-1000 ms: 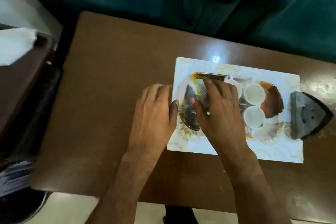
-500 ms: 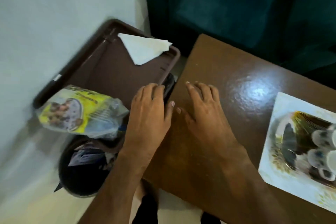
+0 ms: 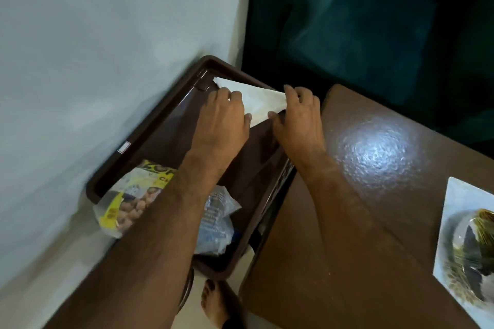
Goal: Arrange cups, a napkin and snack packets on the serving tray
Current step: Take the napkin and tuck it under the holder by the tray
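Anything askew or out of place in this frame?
Yes. The snack packet overhangs the near-left rim of the brown tray, and the white napkin, gripped by both the left hand and right hand, drapes over its far rim.

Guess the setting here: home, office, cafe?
Probably a home living room: a teal upholstered sofa behind a low brown wooden table, the person's bare foot on the floor, snack packets on a brown tray by the wall.

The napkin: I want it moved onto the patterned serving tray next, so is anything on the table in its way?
Nothing visible. Both hands, left hand and right hand, already hold the napkin, and the brown table is bare up to the serving tray.
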The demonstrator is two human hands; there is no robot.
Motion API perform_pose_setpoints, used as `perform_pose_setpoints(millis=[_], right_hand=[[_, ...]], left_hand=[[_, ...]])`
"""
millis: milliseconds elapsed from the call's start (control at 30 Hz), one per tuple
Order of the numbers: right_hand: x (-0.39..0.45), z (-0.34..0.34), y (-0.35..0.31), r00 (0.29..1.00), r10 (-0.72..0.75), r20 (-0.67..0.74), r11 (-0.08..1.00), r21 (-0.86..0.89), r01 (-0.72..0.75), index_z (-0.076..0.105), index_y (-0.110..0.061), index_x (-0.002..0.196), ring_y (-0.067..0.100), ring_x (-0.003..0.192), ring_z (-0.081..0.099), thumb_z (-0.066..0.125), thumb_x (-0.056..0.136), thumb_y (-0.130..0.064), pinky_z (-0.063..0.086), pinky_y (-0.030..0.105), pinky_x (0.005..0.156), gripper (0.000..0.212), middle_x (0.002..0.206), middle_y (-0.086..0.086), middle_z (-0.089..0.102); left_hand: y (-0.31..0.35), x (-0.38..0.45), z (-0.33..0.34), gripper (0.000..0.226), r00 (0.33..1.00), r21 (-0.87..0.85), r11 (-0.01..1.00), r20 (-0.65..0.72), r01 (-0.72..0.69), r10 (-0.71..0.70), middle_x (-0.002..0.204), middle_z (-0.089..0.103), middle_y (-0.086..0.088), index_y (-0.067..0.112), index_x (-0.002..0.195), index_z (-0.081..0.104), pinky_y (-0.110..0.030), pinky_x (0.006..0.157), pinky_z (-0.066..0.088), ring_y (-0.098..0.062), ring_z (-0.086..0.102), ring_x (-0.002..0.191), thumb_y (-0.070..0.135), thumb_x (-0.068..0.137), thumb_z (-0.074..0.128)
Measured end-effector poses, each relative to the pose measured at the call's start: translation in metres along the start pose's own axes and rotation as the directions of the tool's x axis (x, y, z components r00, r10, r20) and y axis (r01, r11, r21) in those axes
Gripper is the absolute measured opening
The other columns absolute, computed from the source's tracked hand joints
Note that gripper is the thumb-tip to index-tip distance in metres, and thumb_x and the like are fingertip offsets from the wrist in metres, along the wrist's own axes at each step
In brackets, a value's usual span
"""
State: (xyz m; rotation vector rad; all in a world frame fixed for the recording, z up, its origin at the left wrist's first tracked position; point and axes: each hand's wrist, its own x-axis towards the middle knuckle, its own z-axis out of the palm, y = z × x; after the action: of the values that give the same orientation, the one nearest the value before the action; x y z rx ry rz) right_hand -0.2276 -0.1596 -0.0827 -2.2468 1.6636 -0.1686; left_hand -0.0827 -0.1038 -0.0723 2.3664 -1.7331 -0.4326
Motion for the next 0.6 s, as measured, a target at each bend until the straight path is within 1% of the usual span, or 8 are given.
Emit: perform_pose_setpoints(millis=[100,233,333,467,533,600], right_hand=[[0.029,0.004,-0.003,0.997,0.064,-0.037,0.998,-0.009,-0.064,0.036,-0.007,0.157,0.037,0.137,0.046,0.063,0.103,-0.031,0.044,0.046,0.112,0.065,0.151,0.021,0.047],[0.051,0.01,-0.005,0.995,0.096,-0.039,0.994,-0.054,-0.098,0.052,-0.005,0.144,0.038,0.125,0.055,0.065,0.102,-0.03,0.049,0.048,0.102,0.05,0.135,0.02,0.06],[0.051,0.016,-0.006,0.994,0.092,-0.057,0.993,-0.068,-0.096,0.059,-0.005,0.137,0.036,0.122,0.056,0.067,0.101,-0.024,0.049,0.048,0.103,0.042,0.13,0.019,0.063],[0.048,0.025,-0.004,0.993,0.095,-0.066,0.992,-0.074,-0.1,0.066,-0.006,0.129,0.035,0.119,0.057,0.069,0.099,-0.019,0.048,0.048,0.102,0.033,0.126,0.017,0.064],[0.047,0.028,-0.003,0.992,0.097,-0.074,0.994,-0.05,-0.101,0.068,-0.005,0.125,0.034,0.115,0.059,0.069,0.098,-0.017,0.05,0.045,0.098,0.03,0.122,0.017,0.064],[0.045,0.029,-0.002,0.987,0.129,-0.092,0.991,0.04,-0.126,0.071,-0.005,0.118,0.029,0.106,0.062,0.07,0.096,-0.014,0.048,0.033,0.086,0.024,0.119,0.015,0.064]], left_hand=[[-0.01,0.025,0.005,0.05,1.0,0.021,1.0,0.014,-0.023,0.023,0.144,0.054,-0.02,0.003,0.144,0.051,-0.044,0.111,0.043,-0.035,0.049,0.137,0.029,0.103,0.062],[-0.02,0.043,0.018,0.056,0.999,-0.007,1.0,0.05,-0.019,0.019,0.151,0.048,-0.021,0.002,0.149,0.046,-0.044,0.114,0.043,-0.036,0.045,0.142,0.026,0.102,0.065],[-0.025,0.045,0.03,0.056,0.997,-0.05,0.999,0.079,-0.021,0.025,0.149,0.048,-0.02,0.003,0.147,0.046,-0.044,0.111,0.047,-0.035,0.045,0.141,0.026,0.101,0.067],[-0.029,0.044,0.043,0.057,0.995,-0.099,0.995,0.094,-0.027,0.037,0.149,0.047,-0.018,0.003,0.147,0.045,-0.04,0.109,0.047,-0.032,0.044,0.14,0.025,0.1,0.068],[-0.029,0.045,0.045,0.059,0.996,-0.112,0.993,0.078,-0.025,0.034,0.15,0.046,-0.018,0.003,0.149,0.044,-0.039,0.11,0.046,-0.032,0.045,0.141,0.025,0.1,0.069],[-0.03,0.045,0.045,0.062,0.999,-0.15,0.989,0.049,-0.01,0.017,0.151,0.045,-0.019,0.003,0.15,0.043,-0.039,0.112,0.046,-0.032,0.045,0.141,0.024,0.099,0.07]])
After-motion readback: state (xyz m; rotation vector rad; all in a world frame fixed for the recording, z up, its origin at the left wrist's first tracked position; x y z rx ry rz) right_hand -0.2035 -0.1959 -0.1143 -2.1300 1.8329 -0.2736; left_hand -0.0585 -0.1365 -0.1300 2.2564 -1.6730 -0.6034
